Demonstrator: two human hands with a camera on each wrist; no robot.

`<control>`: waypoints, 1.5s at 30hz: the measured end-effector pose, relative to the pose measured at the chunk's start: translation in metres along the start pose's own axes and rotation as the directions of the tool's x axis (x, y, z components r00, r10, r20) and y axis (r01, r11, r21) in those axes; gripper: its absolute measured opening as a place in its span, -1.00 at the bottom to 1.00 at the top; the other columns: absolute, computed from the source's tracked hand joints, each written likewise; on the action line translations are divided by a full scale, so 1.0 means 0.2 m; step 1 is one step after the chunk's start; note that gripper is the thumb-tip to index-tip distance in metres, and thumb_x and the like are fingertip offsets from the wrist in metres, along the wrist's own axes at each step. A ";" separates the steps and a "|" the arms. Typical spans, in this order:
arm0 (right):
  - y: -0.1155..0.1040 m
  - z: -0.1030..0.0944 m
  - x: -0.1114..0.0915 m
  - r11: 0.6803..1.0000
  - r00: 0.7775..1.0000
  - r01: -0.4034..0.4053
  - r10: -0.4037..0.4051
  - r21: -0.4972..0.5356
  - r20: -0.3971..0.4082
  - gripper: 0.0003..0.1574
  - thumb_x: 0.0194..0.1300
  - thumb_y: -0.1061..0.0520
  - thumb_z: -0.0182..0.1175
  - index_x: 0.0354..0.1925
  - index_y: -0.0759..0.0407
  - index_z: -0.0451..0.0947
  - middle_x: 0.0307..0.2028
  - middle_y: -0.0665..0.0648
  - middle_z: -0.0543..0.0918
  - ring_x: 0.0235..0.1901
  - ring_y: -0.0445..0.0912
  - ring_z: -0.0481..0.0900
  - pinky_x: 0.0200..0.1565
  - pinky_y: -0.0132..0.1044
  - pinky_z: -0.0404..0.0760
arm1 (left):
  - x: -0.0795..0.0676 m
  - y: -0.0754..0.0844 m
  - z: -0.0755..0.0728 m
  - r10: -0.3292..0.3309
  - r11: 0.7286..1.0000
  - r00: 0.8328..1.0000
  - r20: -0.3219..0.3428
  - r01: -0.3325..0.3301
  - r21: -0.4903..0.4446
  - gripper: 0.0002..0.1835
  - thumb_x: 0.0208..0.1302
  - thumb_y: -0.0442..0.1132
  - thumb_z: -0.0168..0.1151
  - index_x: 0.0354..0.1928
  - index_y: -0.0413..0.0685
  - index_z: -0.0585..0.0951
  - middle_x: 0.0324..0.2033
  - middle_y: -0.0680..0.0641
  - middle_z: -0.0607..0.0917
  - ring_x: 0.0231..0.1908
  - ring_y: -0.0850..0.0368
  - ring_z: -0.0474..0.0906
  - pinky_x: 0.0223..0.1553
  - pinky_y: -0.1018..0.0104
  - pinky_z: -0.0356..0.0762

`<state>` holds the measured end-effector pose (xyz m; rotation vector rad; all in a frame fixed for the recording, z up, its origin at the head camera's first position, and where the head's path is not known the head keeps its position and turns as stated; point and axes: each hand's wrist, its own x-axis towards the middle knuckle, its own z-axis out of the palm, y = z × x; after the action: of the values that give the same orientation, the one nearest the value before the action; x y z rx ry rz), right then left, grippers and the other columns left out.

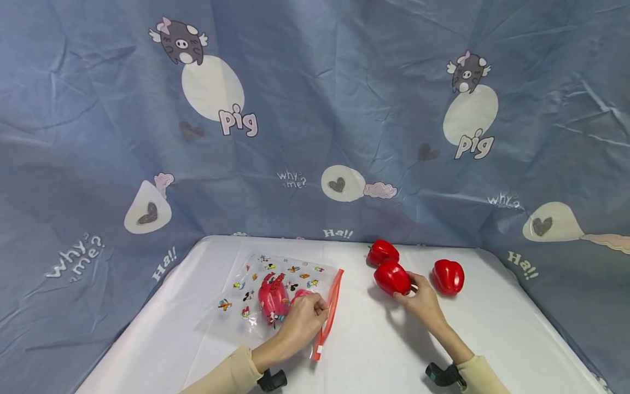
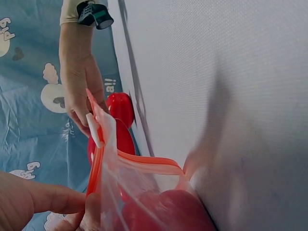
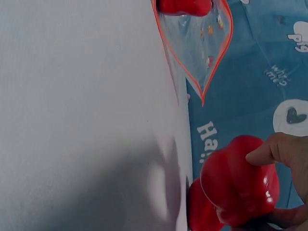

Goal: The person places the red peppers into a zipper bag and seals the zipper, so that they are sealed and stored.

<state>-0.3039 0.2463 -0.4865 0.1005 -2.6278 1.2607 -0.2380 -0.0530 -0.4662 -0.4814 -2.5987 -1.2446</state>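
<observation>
A clear zip bag (image 1: 231,284) with cartoon prints and a red-orange zip edge (image 2: 149,163) lies at the left of the table. Inside it are two red bell peppers, one (image 1: 273,300) in plain sight and the other (image 2: 168,211) partly behind my left hand (image 1: 306,317). That hand pinches the upper edge of the bag's mouth, which gapes toward the right. My right hand (image 1: 419,295) grips a red bell pepper (image 3: 240,180) between thumb and fingers, raised over the table with its shadow below.
Behind the held one sits another red bell pepper (image 1: 383,253) near the table's back edge. One more pepper (image 1: 448,277) rests to the right of my right hand. A blue printed cloth (image 1: 295,137) hangs behind the white table (image 1: 364,339).
</observation>
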 end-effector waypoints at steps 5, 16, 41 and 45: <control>-0.02 0.01 -0.02 1.000 1.000 -0.003 0.003 0.010 0.030 -0.17 0.06 0.17 0.35 0.26 0.41 0.30 0.17 0.40 0.45 0.15 0.28 0.47 0.11 0.12 0.51 | 0.00 0.00 0.00 -0.003 1.000 1.000 -0.008 0.003 0.004 -0.87 0.09 -0.42 0.23 -0.53 -0.06 0.58 -0.65 0.12 0.53 -0.60 0.40 0.36 -0.57 0.51 0.39; -0.08 0.04 -0.05 0.998 0.996 0.041 -0.045 0.055 0.083 -0.21 0.07 0.21 0.34 0.24 0.41 0.31 0.18 0.36 0.46 0.12 0.25 0.50 0.10 0.05 0.54 | 0.00 -0.01 -0.01 -0.008 1.000 1.000 -0.018 0.008 0.007 -0.90 0.11 -0.39 0.24 -0.51 -0.06 0.60 -0.64 0.12 0.55 -0.60 0.40 0.38 -0.55 0.51 0.41; -0.13 0.10 -0.13 0.970 0.962 0.168 -0.200 0.176 0.186 -0.29 0.01 0.30 0.37 0.17 0.27 0.42 0.11 0.19 0.54 0.09 0.11 0.54 0.13 -0.02 0.53 | 0.02 0.01 -0.03 0.002 1.000 1.000 -0.023 -0.002 -0.012 -0.90 0.11 -0.38 0.25 -0.50 -0.05 0.60 -0.63 0.12 0.55 -0.58 0.38 0.39 -0.52 0.50 0.42; -0.15 0.13 -0.14 0.969 0.954 0.167 -0.205 0.181 0.217 -0.29 -0.02 0.31 0.37 0.16 0.25 0.44 0.09 0.14 0.56 0.08 0.06 0.56 0.14 -0.06 0.52 | 0.02 0.00 -0.04 -0.004 1.000 1.000 -0.021 0.003 -0.021 -0.91 0.11 -0.38 0.25 -0.49 -0.06 0.60 -0.63 0.11 0.56 -0.58 0.38 0.40 -0.51 0.50 0.43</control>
<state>-0.2760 0.2062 -0.4854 0.5441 -2.6225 1.4708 -0.2403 -0.0576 -0.4599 -0.4659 -2.5727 -1.2728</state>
